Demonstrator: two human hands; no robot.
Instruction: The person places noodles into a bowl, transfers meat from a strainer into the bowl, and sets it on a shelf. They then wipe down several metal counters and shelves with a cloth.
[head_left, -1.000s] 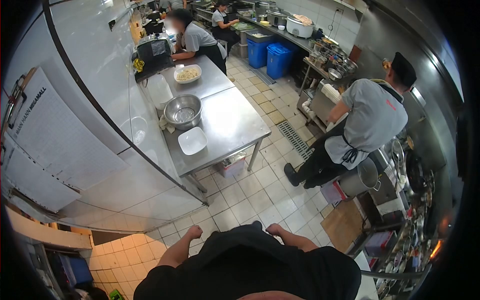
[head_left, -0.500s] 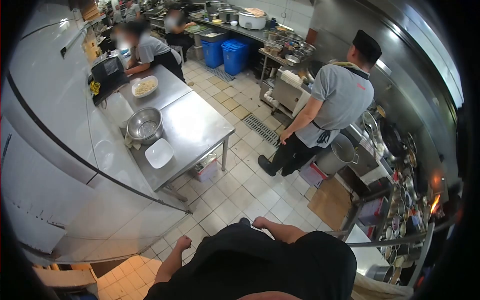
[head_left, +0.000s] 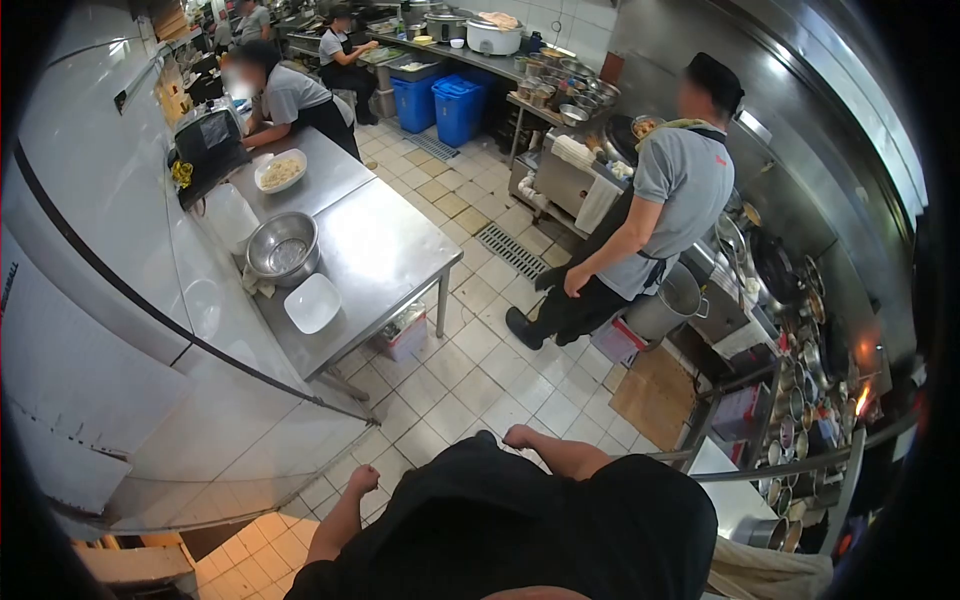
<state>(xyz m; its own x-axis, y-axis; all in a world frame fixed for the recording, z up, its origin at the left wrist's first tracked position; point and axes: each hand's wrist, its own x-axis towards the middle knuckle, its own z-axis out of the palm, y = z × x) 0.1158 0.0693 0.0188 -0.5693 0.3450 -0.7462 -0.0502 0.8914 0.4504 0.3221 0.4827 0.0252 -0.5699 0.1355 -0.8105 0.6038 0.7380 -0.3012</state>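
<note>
My left hand (head_left: 364,479) hangs low beside my dark clothing, its fingers curled into a loose fist over the tiled floor (head_left: 455,370). On the other side of my body, my right hand (head_left: 519,437) is curled too. Neither hand touches an object outside me that I can see, and whether anything small is inside the fingers is hidden. Nearest ahead is a steel table (head_left: 400,240) holding a white square bowl (head_left: 313,303), a steel bowl (head_left: 283,249) and a white dish of pale food (head_left: 280,171).
A person in grey (head_left: 683,190) stands right of the aisle by the stoves; another (head_left: 295,97) leans over the table's far end. Blue bins (head_left: 459,108), a large pot (head_left: 672,300), a cardboard sheet (head_left: 652,398) and a flame (head_left: 862,401) are in view.
The view has shifted slightly. The person in grey on the right has turned toward the counter, and the person at the far table end has raised their head slightly. My hands remain curled.
</note>
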